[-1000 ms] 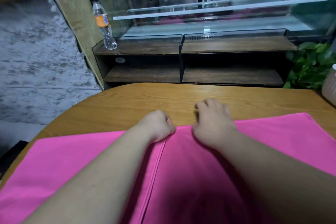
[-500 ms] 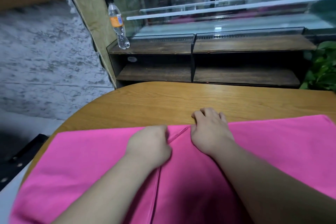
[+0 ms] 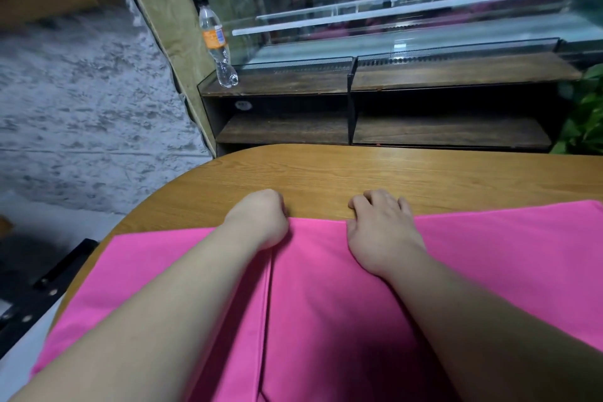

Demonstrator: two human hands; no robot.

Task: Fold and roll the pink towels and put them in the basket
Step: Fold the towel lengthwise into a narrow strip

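Note:
A pink towel [image 3: 489, 254] lies spread across the near part of the wooden table [image 3: 326, 176]. One flap is folded over, and its edge [image 3: 269, 303] runs toward me down the middle. My left hand [image 3: 261, 219] is curled into a fist at the far end of that flap edge and grips the cloth. To its right, my right hand [image 3: 381, 225] sits on the towel's far edge, fingers bent over it onto the bare wood and thumb at the hem. No basket is in view.
Behind the table stands a dark wooden shelf unit [image 3: 359, 130] with a plastic bottle [image 3: 217, 46] on its top left corner. Green leaves [image 3: 587, 121] show at the right edge. The table's rounded left end [image 3: 137, 215] drops to a grey floor.
My left hand has slid left along the far edge with the flap, so my hands are now wider apart. The camera has turned left, and the object at the far right has left view.

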